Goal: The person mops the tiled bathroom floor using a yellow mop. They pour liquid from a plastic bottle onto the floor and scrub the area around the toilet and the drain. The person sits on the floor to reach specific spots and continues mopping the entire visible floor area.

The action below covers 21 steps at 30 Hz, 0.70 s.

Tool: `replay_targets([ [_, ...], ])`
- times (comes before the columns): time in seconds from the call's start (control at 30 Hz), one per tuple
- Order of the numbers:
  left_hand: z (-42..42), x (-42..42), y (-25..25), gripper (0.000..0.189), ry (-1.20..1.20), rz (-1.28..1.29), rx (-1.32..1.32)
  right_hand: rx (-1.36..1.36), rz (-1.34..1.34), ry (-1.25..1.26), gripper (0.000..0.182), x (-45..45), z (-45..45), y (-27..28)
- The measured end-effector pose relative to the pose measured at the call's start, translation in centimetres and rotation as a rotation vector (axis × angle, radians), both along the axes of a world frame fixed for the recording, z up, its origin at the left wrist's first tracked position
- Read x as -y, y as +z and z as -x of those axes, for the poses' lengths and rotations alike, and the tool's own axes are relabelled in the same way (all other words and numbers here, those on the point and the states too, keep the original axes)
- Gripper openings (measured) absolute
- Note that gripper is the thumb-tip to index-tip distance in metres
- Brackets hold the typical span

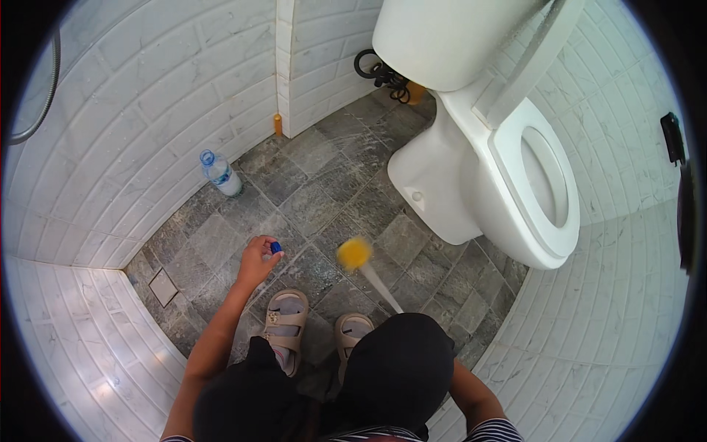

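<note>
My left hand (259, 263) pinches a small blue bottle cap (276, 247) between thumb and fingers, above the grey tiled floor. A toilet brush with yellow bristles (354, 253) and a white handle (382, 288) slants over the floor ahead of my sandals; its head is blurred. The lower end of that handle vanishes behind my right knee. My right hand is hidden there too, with only the forearm showing. Beyond my left hand, an uncapped clear plastic bottle (222, 174) with whitish contents and a blue neck stands on the floor near the wall.
A white toilet (442, 182) with its lid raised stands ahead to the right. Black cable or hose coils (386, 77) lie behind it. A square floor drain (163, 288) is at the left, and a metal shower hose (52, 88) hangs by the white tiled wall (182, 72).
</note>
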<state>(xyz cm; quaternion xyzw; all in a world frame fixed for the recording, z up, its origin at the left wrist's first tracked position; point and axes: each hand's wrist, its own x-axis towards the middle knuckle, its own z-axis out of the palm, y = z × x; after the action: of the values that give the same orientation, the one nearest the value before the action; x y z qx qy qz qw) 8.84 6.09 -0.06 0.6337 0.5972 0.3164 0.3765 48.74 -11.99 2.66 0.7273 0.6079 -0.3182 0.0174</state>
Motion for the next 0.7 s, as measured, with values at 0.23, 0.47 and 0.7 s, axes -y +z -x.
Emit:
replay_targets([
  [0.23, 4.0, -2.5, 2.5, 0.03, 0.357, -0.185, 0.181, 0.223, -0.105, -0.147, 0.028, -5.6, -2.2, -3.1],
  [0.47, 9.5, -8.9, 9.5, 0.034, 0.509, -0.583, -0.095, 0.018, -0.224, -0.13, 0.027, -10.1, 7.3, -7.9],
  [0.7, 11.5, -13.4, 7.6, 0.035, 0.453, -0.539, -0.286, -0.005, -0.149, 0.023, 0.027, -10.5, 10.0, -6.2],
])
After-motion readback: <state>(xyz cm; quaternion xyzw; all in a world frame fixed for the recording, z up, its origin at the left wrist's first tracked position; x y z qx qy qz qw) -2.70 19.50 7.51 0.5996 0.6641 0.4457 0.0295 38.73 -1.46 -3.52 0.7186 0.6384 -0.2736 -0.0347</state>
